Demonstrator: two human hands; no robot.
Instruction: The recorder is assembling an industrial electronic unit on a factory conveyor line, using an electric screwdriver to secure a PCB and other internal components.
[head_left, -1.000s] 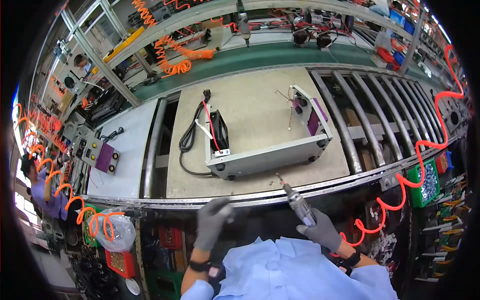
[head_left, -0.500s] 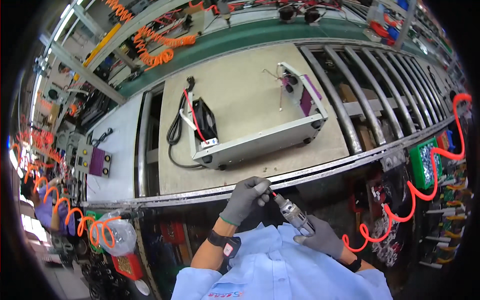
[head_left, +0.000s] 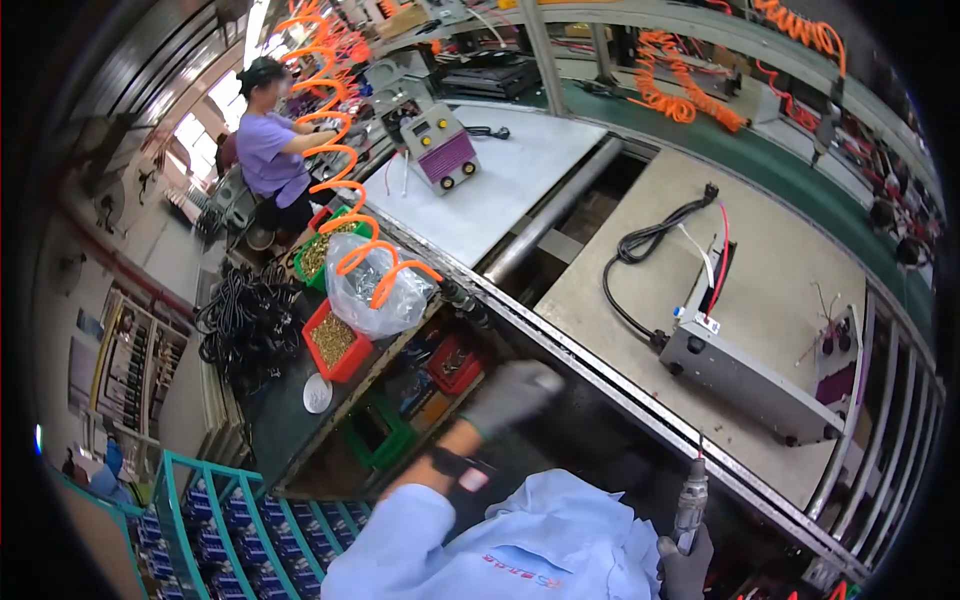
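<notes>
My right hand point(head_left: 688, 562), in a grey glove, is wrapped round a silver air screwdriver point(head_left: 691, 500) with its bit pointing up. My left hand point(head_left: 515, 398), also gloved, is over the dark gap between the side bench and the conveyor. Motion smears its fingers, so I cannot make out anything in them. Beyond the screwdriver, a grey metal case point(head_left: 750, 388) lies on a beige board point(head_left: 610, 300). A black power cord point(head_left: 628, 243) and red and white wires come from its left end, and a purple panel point(head_left: 836, 384) is at its right end.
To the left, a bench carries a red bin of small brass-coloured parts point(head_left: 335, 342), a clear plastic bag point(head_left: 370, 290) and bundled black cords point(head_left: 245, 320). An orange coiled hose point(head_left: 350, 190) hangs above. A finished-looking purple-and-grey unit point(head_left: 440, 147) stands on the white board; a co-worker point(head_left: 270, 150) is behind.
My view has swung left. My left hand has left the screwdriver's tip and moved towards the side bench. The screwdriver stays in my right hand, now more upright.
</notes>
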